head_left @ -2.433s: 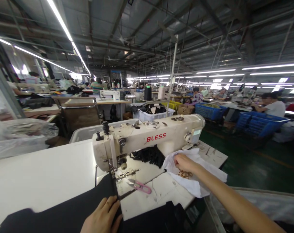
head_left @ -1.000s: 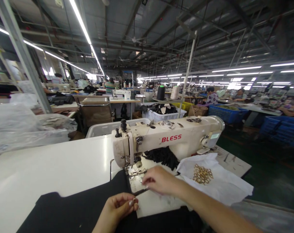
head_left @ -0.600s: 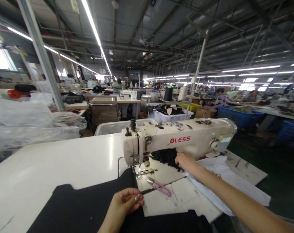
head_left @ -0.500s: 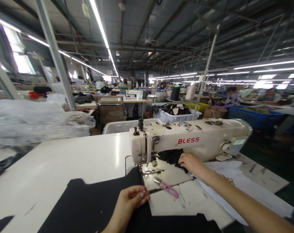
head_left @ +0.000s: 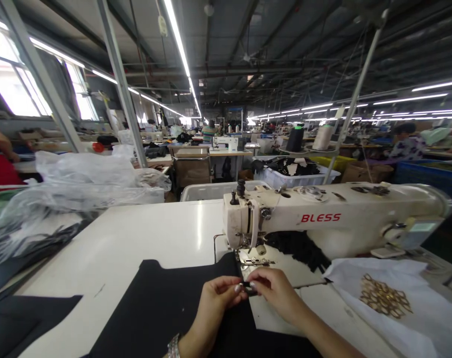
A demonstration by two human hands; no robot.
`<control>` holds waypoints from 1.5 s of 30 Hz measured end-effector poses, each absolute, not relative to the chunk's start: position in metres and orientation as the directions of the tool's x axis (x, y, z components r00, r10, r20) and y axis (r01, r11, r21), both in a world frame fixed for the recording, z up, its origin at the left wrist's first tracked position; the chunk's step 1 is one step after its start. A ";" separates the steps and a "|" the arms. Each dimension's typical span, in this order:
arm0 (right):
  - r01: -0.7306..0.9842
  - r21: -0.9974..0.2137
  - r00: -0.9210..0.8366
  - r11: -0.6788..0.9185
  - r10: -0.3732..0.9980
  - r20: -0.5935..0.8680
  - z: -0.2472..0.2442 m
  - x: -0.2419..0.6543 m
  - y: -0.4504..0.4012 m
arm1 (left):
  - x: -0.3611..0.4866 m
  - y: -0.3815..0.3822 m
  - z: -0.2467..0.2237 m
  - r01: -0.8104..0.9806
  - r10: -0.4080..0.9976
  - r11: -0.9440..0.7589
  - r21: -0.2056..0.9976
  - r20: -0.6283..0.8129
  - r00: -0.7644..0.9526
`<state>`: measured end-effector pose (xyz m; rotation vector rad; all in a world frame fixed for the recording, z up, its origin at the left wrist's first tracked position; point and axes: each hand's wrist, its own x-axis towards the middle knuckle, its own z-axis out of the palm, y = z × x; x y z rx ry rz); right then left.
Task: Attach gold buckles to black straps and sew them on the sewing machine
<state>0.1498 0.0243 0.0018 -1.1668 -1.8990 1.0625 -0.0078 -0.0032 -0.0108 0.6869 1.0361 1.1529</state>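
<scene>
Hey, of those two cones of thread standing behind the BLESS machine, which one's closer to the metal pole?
The pale, off-white cone, right beside the pole. The black cone stands left of it, farther from the pole.

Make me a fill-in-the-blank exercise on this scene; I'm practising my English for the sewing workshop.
1. The red letters on the sewing machine spell ____.
2. The gold-coloured pieces lie on a ____ sheet.
3. The thread cone beside the cream-coloured one is ____ in colour.
4. The gold-coloured pieces are farther from the left hand than from the ____ one.

Missing words: BLESS; white; black; right
</scene>
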 end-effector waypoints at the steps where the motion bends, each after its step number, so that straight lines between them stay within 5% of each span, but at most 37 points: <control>1: 0.371 -0.890 -0.392 0.266 0.913 0.110 0.002 0.150 0.025 | -0.008 -0.003 -0.011 -0.396 0.953 0.296 0.869 -0.297 0.059; 16: 0.271 -0.937 -0.395 0.222 0.913 0.102 0.002 0.147 0.023 | -0.008 -0.005 -0.008 -0.302 0.970 0.242 0.922 -0.235 0.061; 25: 0.142 -0.990 -0.286 -0.010 0.957 -0.051 -0.020 0.136 0.023 | -0.008 -0.003 -0.015 -0.310 0.987 0.135 0.941 -0.155 -0.038; 35: 0.134 -0.991 -0.208 0.024 0.978 -0.004 -0.013 0.128 0.009 | -0.015 0.000 -0.021 -0.111 0.998 0.021 0.994 -0.028 -0.057; 45: 0.108 -0.988 -0.153 0.113 0.983 0.096 -0.014 0.132 0.010 | -0.009 0.000 -0.015 -0.306 0.993 0.089 0.948 -0.110 -0.052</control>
